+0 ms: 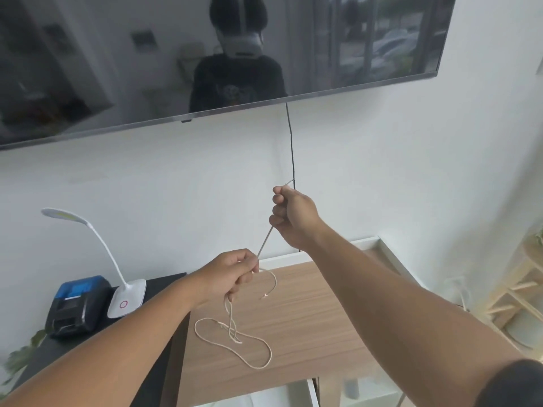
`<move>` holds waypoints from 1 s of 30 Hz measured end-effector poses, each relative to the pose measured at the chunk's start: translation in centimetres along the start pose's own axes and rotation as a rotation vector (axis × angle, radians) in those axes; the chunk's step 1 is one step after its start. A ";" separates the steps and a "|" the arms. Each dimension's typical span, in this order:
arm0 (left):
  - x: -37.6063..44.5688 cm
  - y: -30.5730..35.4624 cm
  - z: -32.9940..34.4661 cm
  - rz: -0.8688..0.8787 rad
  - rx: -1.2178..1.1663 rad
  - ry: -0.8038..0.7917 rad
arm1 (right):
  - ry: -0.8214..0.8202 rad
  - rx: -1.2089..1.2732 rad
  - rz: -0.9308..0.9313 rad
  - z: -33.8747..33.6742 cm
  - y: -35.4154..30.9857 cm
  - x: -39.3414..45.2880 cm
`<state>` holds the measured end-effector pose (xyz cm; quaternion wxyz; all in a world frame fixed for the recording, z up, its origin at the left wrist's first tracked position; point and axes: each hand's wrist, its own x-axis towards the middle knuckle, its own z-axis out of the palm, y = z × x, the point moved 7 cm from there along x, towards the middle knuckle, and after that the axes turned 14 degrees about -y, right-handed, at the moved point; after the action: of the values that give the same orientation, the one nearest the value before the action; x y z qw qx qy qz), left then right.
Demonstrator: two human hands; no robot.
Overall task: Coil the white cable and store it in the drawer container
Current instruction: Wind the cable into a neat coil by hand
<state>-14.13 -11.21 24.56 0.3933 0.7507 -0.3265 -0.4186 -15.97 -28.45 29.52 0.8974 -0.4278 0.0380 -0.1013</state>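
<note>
White cable [266, 237] ran taut, up and to the right, from your left hand [235, 273] to your higher right hand [291, 214]; both gripped it. Slack loops lay on the desk [308, 333] directly below the left hand, the nearer one for gathering.

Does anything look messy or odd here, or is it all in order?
Only the white cable looks untidy: below the left hand it hangs in loose, crossed loops over the wooden table, not yet a neat coil. The right hand holds a stretch taut above. Nothing looks spilled or broken.
</note>
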 end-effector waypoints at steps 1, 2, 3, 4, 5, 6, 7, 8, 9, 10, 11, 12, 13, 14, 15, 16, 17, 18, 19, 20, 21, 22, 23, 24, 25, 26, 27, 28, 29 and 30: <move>-0.1 0.0 0.2 -0.003 -0.064 -0.001 | -0.017 0.029 0.003 0.1 -0.3 -0.2; -0.3 0.0 0.3 -0.005 -0.131 0.002 | -0.031 0.058 0.004 0.2 -0.7 -0.4; -0.4 0.0 0.4 -0.007 -0.191 0.004 | -0.043 0.081 0.005 0.4 -1.0 -0.7; -0.4 -0.1 0.4 -0.007 -0.236 0.002 | -0.054 0.098 0.005 0.7 -1.3 -1.1; -0.5 -0.1 0.4 -0.003 -0.259 -0.005 | -0.063 0.107 0.003 0.9 -1.7 -1.4; -0.4 0.0 0.3 0.003 -0.263 -0.017 | -0.073 0.112 -0.001 1.3 -2.0 -1.7; -0.4 0.2 0.2 0.009 -0.254 -0.029 | -0.083 0.117 -0.008 1.6 -2.4 -2.1; -0.3 0.5 0.1 0.014 -0.238 -0.038 | -0.097 0.130 -0.017 2.0 -2.7 -2.4; -0.2 0.9 0.0 0.021 -0.223 -0.046 | -0.115 0.156 -0.027 2.5 -2.9 -2.6; 0.0 1.4 -0.1 0.029 -0.213 -0.055 | -0.136 0.196 -0.036 3.0 -3.1 -2.8; 0.0 1.8 -0.2 0.039 -0.210 -0.067 | -0.154 0.246 -0.044 3.5 -3.3 -3.1; 0.0 2.3 -0.2 0.051 -0.213 -0.086 | -0.170 0.299 -0.051 4.1 -3.4 -3.2; -0.1 2.7 -0.2 0.064 -0.218 -0.110 | -0.181 0.347 -0.061 4.8 -3.5 -3.3; -0.2 3.1 0.0 0.077 -0.224 -0.144 | -0.183 0.388 -0.079 5.4 -3.7 -3.2; -0.5 3.4 0.1 0.093 -0.231 -0.182 | -0.178 0.413 -0.108 5.9 -3.9 -3.1; -0.8 3.8 0.3 0.113 -0.242 -0.222 | -0.172 0.409 -0.145 6.4 -4.2 -2.9; -1.1 4.2 0.6 0.137 -0.253 -0.264 | -0.170 0.367 -0.179 7.0 -4.6 -2.7; -1.6 4.6 0.8 0.165 -0.260 -0.308 | -0.170 0.296 -0.204 7.5 -5.1 -2.6; -2.0 5.0 1.1 0.197 -0.265 -0.353 | -0.173 0.218 -0.221 8.1 -5.5 -2.4; -2.5 5.5 1.4 0.231 -0.274 -0.395 | -0.181 0.146 -0.231 8.6 -5.8 -2.4; -3.0 6.0 1.6 0.266 -0.291 -0.432 | -0.196 0.098 -0.237 9.2 -6.0 -2.3; -3.4 6.4 1.6 0.296 -0.308 -0.463 | -0.213 0.079 -0.240 9.9 -6.0 -2.2; -3.9 6.7 1.6 0.319 -0.315 -0.482 | -0.231 0.086 -0.243 10.7 -6.0 -2.3; -4.2 6.9 1.5 0.330 -0.307 -0.483 | -0.256 0.119 -0.250 11.6 -5.9 -2.3; -4.5 7.0 1.2 0.331 -0.292 -0.465 | -0.286 0.176 -0.258 12.5 -5.8 -2.4; -4.6 6.9 0.8 0.325 -0.285 -0.434 | -0.319 0.243 -0.259 13.4 -5.7 -2.4; -4.7 6.6 0.2 0.313 -0.296 -0.402 | -0.347 0.303 -0.245 14.3 -5.4 -2.5; -4.8 6.2 -0.3 0.301 -0.319 -0.381 | -0.373 0.357 -0.210 15.1 -5.0 -2.8; -4.9 5.8 -0.9 0.291 -0.345 -0.372 | -0.405 0.401 -0.157 15.9 -4.4 -3.2; -4.9 5.4 -1.5 0.282 -0.370 -0.372 | -0.450 0.434 -0.098 16.7 -3.8 -3.7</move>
<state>-15.83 -9.29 31.56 0.5113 0.5239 -0.4123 -0.5423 -17.54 -17.26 42.95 0.9477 -0.2392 -0.2048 -0.0527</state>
